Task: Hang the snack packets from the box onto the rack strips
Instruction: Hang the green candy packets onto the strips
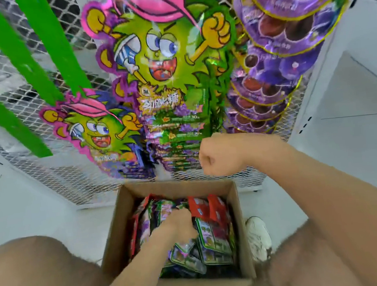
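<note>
The snack packets (pixel 213 240) lie jumbled inside the box (pixel 178 188), green-and-purple ones mixed with red, some on edge and some flat. They look like thin, glossy foil pouches: light, soft, crinkly and slippery, so the pile will slide and a handful would likely shed 1 or 2. I judge the best hold to be a pinch on the flat sealed top edge, where a hang hole would presumably sit, though no hole shows clearly.

The left hand (pixel 179 223) reaches down into the middle of the box, fingers curled in among the packets and apparently gripping some. The right hand (pixel 217 157) is above the box's far wall, curled into a fist beside the lowest hung packets (pixel 176 125); I cannot tell whether it grips anything.

Behind the box stands the wire-mesh rack (pixel 54 180). It carries 2 character-topped strips of hung packets, bare green strips (pixel 57 51) up to the box's left, and purple packs (pixel 275 28) up to its right. A white shoe (pixel 257 235) sits just right of the box.
</note>
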`<state>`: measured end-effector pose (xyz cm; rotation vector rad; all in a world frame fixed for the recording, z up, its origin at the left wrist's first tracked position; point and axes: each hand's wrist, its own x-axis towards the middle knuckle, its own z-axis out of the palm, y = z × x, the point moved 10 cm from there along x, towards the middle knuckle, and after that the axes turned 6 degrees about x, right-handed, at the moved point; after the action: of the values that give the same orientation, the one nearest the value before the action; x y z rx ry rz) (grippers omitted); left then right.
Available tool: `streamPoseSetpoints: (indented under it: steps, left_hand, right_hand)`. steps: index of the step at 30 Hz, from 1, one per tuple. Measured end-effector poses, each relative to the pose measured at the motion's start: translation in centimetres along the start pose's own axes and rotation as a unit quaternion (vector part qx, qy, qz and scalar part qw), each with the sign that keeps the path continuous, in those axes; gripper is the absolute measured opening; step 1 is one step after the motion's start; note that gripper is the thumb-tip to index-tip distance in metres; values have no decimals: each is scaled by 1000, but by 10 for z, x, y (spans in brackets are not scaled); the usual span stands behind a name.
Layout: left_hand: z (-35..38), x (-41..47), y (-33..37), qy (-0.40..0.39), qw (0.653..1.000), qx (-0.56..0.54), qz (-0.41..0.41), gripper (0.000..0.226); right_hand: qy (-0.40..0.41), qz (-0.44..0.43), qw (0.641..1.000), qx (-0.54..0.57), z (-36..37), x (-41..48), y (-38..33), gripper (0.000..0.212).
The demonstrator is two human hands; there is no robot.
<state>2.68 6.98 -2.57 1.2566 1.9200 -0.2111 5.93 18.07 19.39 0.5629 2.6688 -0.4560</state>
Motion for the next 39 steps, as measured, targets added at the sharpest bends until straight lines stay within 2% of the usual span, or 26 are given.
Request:
streamPoseSetpoints:
  steps: [3,6,11,13,17,20,22,24,27,29,31,33,36,39]
  left_hand:
    - [54,20,-15,-20,991,-122,-58,52]
    - [78,28,-13,-18,968,-231,-92,46]
    - [56,28,-9,-9,941,-314,-122,22]
    - [26,20,-10,24,930,-343,-127,28]
    - [-49,-22,12,106,957,-264,-55,36]
    - [-85,-62,36,133,978,-160,19,33]
    - [-100,-87,47,154,979,-109,75,29]
    - [-114,-110,51,194,969,-81,128,31]
    - [-128,-135,48,244,956,-49,158,27]
    - [-129,-144,47,233,954,-16,186,27]
    - [-131,-148,41,206,960,4,188,41]
    - [-147,-149,21,245,957,-13,156,54]
    - [-177,-151,-17,326,935,-71,121,45]
    - [-198,-157,-43,351,930,-40,102,44]
  right_hand:
    - [-35,1,999,-8,12,4,8,25]
    - [-64,-24,997,21,17,7,6,28]
    - [-81,-40,995,50,13,6,1,28]
    - [-95,-22,994,48,15,5,3,27]
    - [-95,75,991,53,24,7,18,28]
    - [-72,135,978,139,25,8,20,36]
    - [-48,171,966,190,24,10,16,52]
    - [0,194,960,201,22,12,15,58]
    - [22,224,953,203,33,12,15,31]
    - [15,231,948,220,42,12,14,20]
    - [7,218,947,237,44,16,8,21]
    - [2,192,951,241,42,21,1,14]
    - [-22,118,974,193,29,23,-15,16]
    - [-15,7,985,171,7,21,-41,25]
